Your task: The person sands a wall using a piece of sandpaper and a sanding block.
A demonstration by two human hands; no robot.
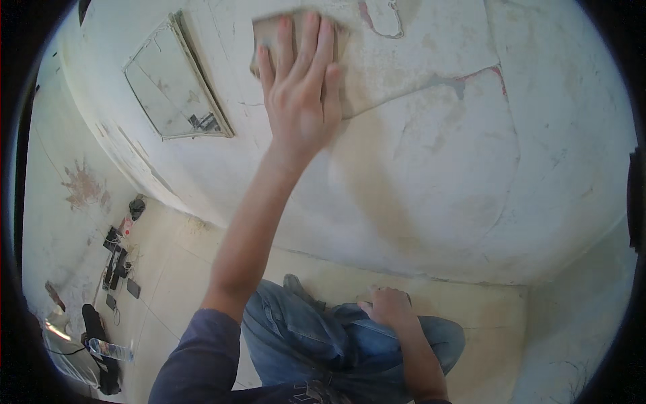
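My left hand [300, 96] lies flat on a brown sheet of sandpaper [263, 35], fingers pointing up, and presses it against a white plastered wall [444, 171]. Right of this hand, a crack runs across the wall to a grey filler patch [446, 83] with reddish edges. Above that is a grey and red outlined patch [391, 33]. My right hand [389, 307] rests low over my jeans [313, 328] with its fingers curled; whether it holds anything is hidden.
Left on the wall is a framed panel or opening [166, 86]. Power strips and cables [117, 262], a black bag [136, 208], a plastic bottle [111, 349] and a pale bag [73, 348] lie along the left side wall. A wall corner stands at the right.
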